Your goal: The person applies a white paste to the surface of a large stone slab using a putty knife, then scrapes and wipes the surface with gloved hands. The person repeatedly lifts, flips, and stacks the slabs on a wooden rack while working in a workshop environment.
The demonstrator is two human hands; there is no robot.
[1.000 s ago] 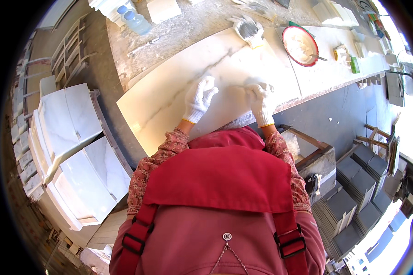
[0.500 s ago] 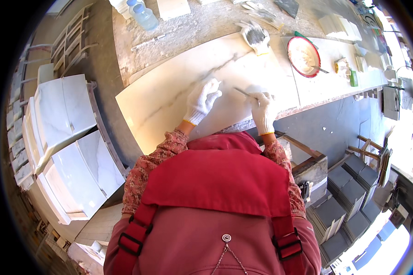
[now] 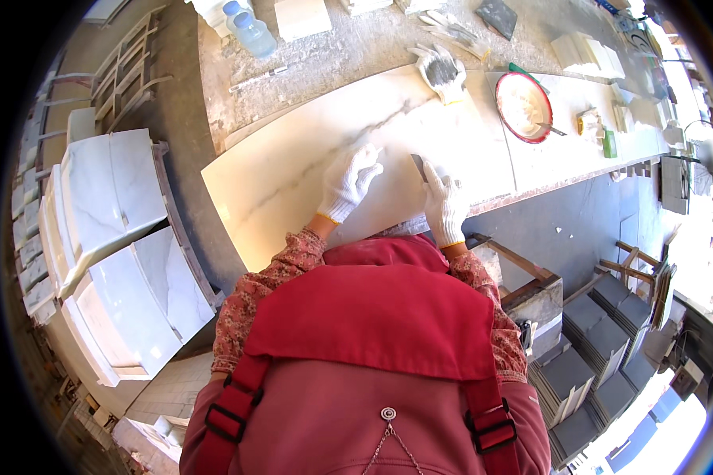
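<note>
A large pale marble-look tile (image 3: 293, 166) lies flat on the dusty workbench (image 3: 348, 55). My left hand (image 3: 348, 182), in a white glove, rests flat on the tile with fingers spread. Just to its right, my right hand (image 3: 444, 206), also gloved, grips a small flat scraper blade (image 3: 417, 166) whose tip touches the tile surface. My red apron and patterned sleeves fill the lower part of the view.
A red bowl with white paste and a tool (image 3: 523, 107) sits on the bench at right, a spare glove (image 3: 442, 71) behind the tile, two water bottles (image 3: 249, 28) at the back. Stacked white tiles (image 3: 111, 237) stand left, grey tiles (image 3: 594, 364) lower right.
Both hands have slid a little toward me and to the left across the tile as my head shifted; the scraper stays in my right hand.
</note>
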